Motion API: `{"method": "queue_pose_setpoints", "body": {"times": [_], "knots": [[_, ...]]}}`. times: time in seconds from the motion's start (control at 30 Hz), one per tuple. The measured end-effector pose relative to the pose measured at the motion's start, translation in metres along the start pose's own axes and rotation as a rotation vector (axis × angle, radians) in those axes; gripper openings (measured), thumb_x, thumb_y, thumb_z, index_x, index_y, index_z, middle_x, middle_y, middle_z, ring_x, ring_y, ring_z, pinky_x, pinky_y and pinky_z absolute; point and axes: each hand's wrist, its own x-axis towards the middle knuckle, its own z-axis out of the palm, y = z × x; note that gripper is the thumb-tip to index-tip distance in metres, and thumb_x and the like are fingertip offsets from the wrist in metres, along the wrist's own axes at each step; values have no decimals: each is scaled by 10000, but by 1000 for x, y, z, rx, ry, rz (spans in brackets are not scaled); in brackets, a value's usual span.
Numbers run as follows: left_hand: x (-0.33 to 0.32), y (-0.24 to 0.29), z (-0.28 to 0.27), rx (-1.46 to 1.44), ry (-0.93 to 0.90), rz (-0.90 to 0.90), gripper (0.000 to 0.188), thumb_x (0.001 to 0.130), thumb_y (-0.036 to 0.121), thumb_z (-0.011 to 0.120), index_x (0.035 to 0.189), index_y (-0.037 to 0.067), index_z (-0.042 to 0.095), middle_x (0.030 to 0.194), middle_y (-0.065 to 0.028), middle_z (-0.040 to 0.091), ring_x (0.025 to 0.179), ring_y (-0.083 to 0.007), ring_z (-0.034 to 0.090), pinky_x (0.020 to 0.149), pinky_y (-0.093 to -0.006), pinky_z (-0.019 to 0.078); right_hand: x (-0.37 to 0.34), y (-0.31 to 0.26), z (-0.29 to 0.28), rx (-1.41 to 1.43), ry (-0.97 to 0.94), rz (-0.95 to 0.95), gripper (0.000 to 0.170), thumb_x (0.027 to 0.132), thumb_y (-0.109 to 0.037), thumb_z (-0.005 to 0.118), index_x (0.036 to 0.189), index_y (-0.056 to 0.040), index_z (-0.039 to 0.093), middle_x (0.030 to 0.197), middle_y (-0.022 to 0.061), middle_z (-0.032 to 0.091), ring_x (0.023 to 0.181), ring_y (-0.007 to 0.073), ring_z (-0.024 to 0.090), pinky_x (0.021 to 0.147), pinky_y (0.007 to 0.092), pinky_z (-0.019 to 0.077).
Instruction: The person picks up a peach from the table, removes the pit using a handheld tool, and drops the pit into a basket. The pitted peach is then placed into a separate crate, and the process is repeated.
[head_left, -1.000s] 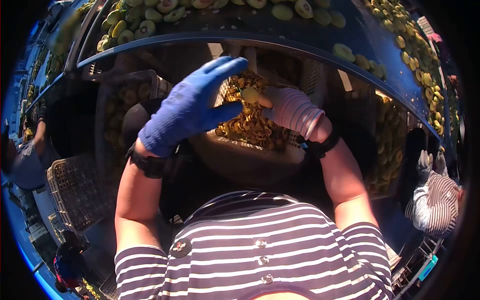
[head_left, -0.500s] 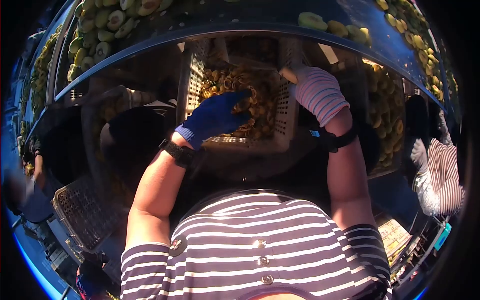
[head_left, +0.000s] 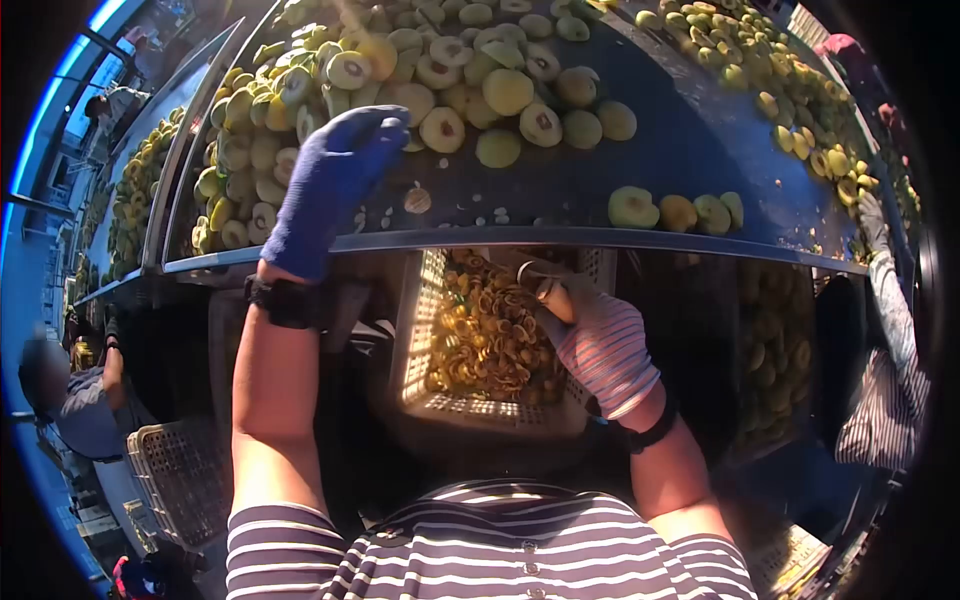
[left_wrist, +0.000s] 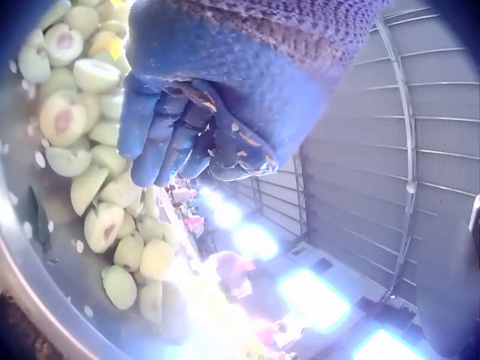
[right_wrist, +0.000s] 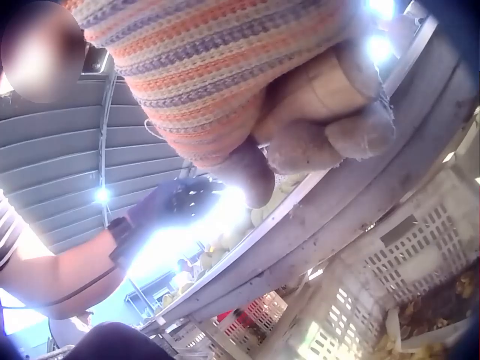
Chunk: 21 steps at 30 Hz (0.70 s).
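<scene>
My left hand (head_left: 345,185), in a blue glove, reaches over the edge of the metal table. It hovers beside a heap of pale green-yellow fruit halves (head_left: 440,130) that look like peaches, some with reddish centres. In the left wrist view the gloved fingers (left_wrist: 161,142) bend loosely and hold nothing; brown scraps cling to the palm. My right hand (head_left: 608,345), in a striped knit glove with pale fingertips, grips a tool by its wooden handle (right_wrist: 319,97). Below that hand stands a pale slotted crate (head_left: 415,345) of orange-brown scraps (head_left: 490,335).
The table's raised metal rim (head_left: 450,238) runs between me and the fruit. A few fruit halves (head_left: 634,207) lie apart near the rim. At the right is another crate of fruit (head_left: 775,350), and a stacked crate (head_left: 180,480) stands lower left. Other people work on both sides.
My left hand has gone from low over the scrap crate up and forward to the fruit on the table. My right hand keeps its grip near the crate. The head view has tilted up.
</scene>
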Motion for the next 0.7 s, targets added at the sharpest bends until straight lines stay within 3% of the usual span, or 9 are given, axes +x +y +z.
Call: {"method": "queue_pose_setpoints", "body": {"times": [0.07,0.13,0.23,0.33,0.43,0.5,0.7], "knots": [[27,-11,39,232,-55,135,330,971,237,621,1238,51,669,998,-79,737,867,-164,707,764,-297,552,1,-3,8,48,25,-6,280,819,-236,774,1033,-109,646,814,146,689,766,379,679,652,435,557],[43,-5,66,471,-170,37,437,946,301,685,1298,48,627,1066,-106,712,900,-191,677,832,-324,544,8,-7,10,144,153,-5,259,821,-222,770,1022,-113,648,828,148,690,758,376,678,652,427,560],[60,-76,115,849,-160,626,551,924,356,699,1370,68,553,1190,-178,671,993,-364,669,910,-422,545,6,-3,6,146,176,17,251,822,-207,768,1025,-116,651,849,147,692,753,367,681,657,413,565],[63,-81,136,1054,-244,514,513,916,290,714,1343,49,565,1207,-165,675,1051,-334,676,929,-385,546,1,3,2,148,103,99,253,824,-203,764,1033,-115,652,852,135,692,757,360,684,667,405,568],[67,-81,133,986,-275,455,512,911,280,718,1340,46,564,1208,-166,675,1048,-332,677,925,-383,548,-8,10,3,156,-13,132,301,833,-213,762,1080,-88,645,854,147,701,794,348,696,705,397,564],[62,-79,120,856,-268,406,512,908,274,721,1337,44,563,1209,-166,675,1047,-330,678,923,-382,549,-10,9,2,158,-159,211,350,826,-204,786,1106,-49,645,897,160,711,826,317,705,737,359,550],[1,-81,16,296,-104,141,512,900,255,729,1331,38,560,1210,-167,676,1042,-324,681,915,-379,553,-45,48,58,49,-450,245,350,842,-278,728,1031,3,640,812,165,701,744,325,694,676,402,538]]}}
